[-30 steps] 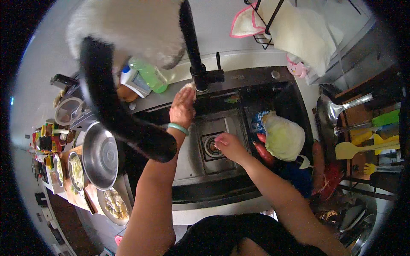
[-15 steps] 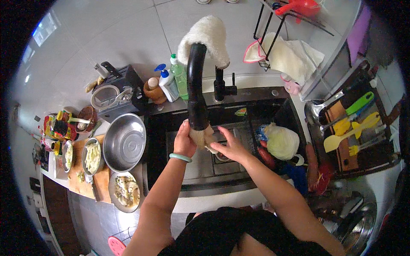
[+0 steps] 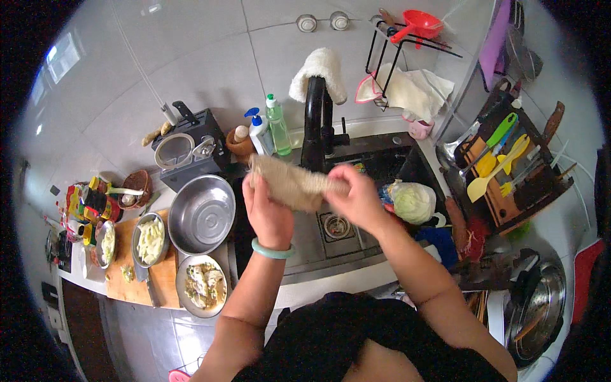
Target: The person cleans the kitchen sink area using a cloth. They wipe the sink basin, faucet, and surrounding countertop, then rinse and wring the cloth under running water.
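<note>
Both my hands hold a beige woven cloth (image 3: 291, 184) stretched between them above the dark sink (image 3: 382, 167). My left hand (image 3: 266, 211), with a pale green bangle on the wrist, grips its left end. My right hand (image 3: 358, 196) grips the right end. The black tap (image 3: 316, 121) rises just behind the cloth, with a white fluffy cloth (image 3: 318, 70) draped over its top. The sink drain (image 3: 336, 226) shows below my hands.
A cabbage (image 3: 412, 201) lies in the sink's right side. An empty steel bowl (image 3: 201, 215) and bowls of chopped food (image 3: 202, 285) stand on the left counter. Soap bottles (image 3: 277, 126) stand behind the sink. A utensil rack (image 3: 503, 167) is on the right.
My hands rose from the sink drain to the tap and now hold the beige cloth up between them. The camera view tilted back, showing more wall and counter.
</note>
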A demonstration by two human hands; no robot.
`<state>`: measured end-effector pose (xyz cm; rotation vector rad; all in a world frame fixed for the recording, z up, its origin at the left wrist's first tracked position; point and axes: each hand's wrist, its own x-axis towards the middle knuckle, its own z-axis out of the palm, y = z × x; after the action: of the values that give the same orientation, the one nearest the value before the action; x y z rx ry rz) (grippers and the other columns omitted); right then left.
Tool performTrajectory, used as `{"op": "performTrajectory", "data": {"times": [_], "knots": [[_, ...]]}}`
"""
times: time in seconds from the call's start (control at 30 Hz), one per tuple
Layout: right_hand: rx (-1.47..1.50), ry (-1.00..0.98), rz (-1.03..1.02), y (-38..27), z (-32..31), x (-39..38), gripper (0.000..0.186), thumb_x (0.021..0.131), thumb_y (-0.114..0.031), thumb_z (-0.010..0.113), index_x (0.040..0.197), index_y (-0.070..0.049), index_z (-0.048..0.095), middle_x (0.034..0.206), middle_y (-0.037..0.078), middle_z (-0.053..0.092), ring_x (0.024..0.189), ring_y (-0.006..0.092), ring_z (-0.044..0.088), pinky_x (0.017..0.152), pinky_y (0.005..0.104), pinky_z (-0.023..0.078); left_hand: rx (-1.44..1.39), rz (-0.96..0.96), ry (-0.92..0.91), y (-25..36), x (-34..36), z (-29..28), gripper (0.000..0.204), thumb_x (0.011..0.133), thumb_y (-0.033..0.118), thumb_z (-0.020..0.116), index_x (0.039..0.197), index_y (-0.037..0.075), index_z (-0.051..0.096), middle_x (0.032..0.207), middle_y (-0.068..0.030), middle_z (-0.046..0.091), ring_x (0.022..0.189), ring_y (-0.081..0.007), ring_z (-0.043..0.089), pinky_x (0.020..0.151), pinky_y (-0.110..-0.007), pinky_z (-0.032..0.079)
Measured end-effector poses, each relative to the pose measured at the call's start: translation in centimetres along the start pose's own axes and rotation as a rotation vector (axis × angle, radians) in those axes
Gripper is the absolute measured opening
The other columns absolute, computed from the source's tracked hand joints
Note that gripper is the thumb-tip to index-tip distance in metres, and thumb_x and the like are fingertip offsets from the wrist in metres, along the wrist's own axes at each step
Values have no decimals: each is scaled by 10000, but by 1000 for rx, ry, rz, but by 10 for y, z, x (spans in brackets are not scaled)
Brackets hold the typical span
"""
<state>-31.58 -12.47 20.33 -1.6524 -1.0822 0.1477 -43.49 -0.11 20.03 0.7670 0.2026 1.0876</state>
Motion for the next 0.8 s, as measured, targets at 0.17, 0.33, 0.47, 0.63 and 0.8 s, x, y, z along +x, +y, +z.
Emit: {"op": "performTrajectory", "data": {"times": [0.17, 0.33, 0.47, 0.63, 0.8], "knots": [[-445, 599, -309, -23, -13, 75, 269, 785, -223, 611, 949, -10, 625, 881, 169, 573, 887, 355, 534, 804, 435, 427, 441, 315, -199, 9, 54, 70, 371, 959, 145, 430, 1272, -55, 426, 1193, -96, 532, 1061, -151, 503, 920, -284, 403], [141, 239, 104, -15, 6, 108, 465, 907, -386, 403, 958, 28, 610, 922, 290, 604, 923, 435, 565, 812, 482, 425, 1056, 350, -233, -6, 90, 77, 325, 918, 292, 502, 1035, 18, 634, 870, -198, 650, 818, -327, 630, 735, -373, 480], [-46, 234, 34, -23, 26, 81, 387, 926, -307, 401, 1047, 35, 538, 970, 281, 598, 937, 448, 558, 810, 481, 435, 1276, 413, -253, -12, 82, 46, 381, 930, 368, 477, 963, 39, 668, 761, -231, 623, 713, -333, 641, 644, -382, 478], [-33, 203, -106, 26, 42, 32, 391, 859, -108, 455, 1230, 17, 444, 1120, 246, 556, 1047, 412, 532, 908, 433, 413, 1163, 324, -217, -34, 38, 1, 304, 886, 276, 584, 1090, 56, 629, 866, -220, 636, 826, -357, 637, 696, -346, 497], [-199, 190, -39, 78, 56, 13, 384, 840, -82, 464, 1207, 29, 440, 1118, 256, 543, 1029, 424, 525, 894, 439, 423, 1257, 183, -229, -54, 20, -29, 277, 838, 252, 643, 1032, 55, 656, 843, -210, 642, 779, -326, 650, 693, -330, 505]]}}
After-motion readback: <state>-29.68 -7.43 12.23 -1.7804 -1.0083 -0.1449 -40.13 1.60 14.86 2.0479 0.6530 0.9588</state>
